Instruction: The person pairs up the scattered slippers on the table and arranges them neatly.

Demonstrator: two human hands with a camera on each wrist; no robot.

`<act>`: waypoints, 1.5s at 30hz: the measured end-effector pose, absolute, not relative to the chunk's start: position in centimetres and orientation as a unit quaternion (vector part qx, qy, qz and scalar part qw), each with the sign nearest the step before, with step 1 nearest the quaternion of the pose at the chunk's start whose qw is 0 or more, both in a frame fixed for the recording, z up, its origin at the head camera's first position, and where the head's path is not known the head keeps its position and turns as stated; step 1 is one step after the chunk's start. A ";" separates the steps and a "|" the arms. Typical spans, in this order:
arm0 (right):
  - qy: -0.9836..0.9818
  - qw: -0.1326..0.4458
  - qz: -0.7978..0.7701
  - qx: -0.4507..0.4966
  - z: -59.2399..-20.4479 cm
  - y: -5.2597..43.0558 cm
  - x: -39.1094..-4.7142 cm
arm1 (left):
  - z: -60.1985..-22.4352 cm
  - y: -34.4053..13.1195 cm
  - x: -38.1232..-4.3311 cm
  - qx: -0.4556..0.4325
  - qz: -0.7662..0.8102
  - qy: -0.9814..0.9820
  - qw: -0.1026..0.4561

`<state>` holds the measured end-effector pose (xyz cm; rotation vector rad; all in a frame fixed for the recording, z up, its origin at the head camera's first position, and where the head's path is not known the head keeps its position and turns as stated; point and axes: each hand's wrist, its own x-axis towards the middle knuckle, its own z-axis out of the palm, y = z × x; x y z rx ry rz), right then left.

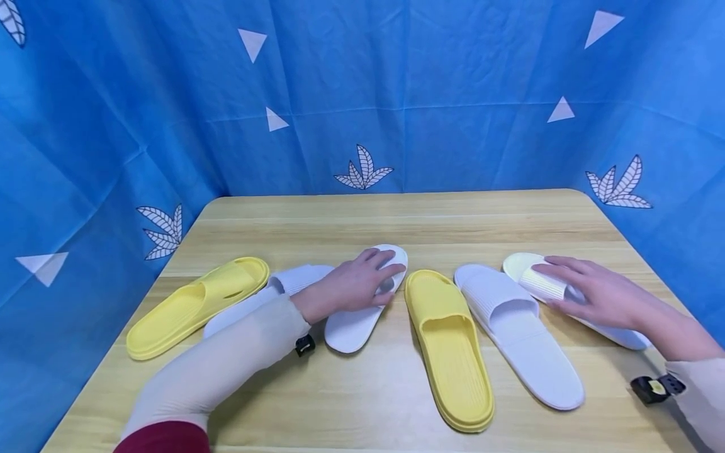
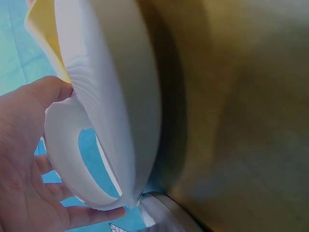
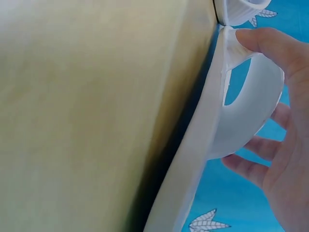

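Note:
In the head view, my left hand lies over the strap of a white slipper at mid-table. The left wrist view has the thumb of that hand on one side of the strap and the fingers on the other, gripping it. My right hand holds another white slipper at the right by its strap. From the right wrist, its thumb presses one end of the strap while the fingers curl at the other. Whether either sole is lifted, I cannot tell.
A yellow slipper and a white one, partly hidden by my left arm, lie at the left. Between my hands lie a yellow slipper and a white slipper. Blue curtains surround the wooden table.

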<state>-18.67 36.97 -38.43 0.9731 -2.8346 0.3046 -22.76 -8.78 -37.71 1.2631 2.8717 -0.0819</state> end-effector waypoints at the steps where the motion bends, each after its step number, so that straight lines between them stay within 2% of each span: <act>1: -0.940 0.062 0.101 0.321 -38.4 36.8 -18.8 | -37.7 -8.7 -22.9 0.401 -0.026 0.916 0.004; 23: -0.956 -0.006 0.100 0.276 -37.3 33.2 -22.6 | -37.5 -6.5 -26.6 0.380 -0.015 0.925 0.013; 34: -0.962 -0.040 0.094 0.253 -36.0 30.9 -25.6 | -36.8 -5.1 -28.4 0.382 -0.013 0.924 0.004; 45: -0.963 -0.049 0.080 0.254 -35.5 28.8 -27.9 | -36.6 -3.6 -30.6 0.356 0.018 0.933 0.042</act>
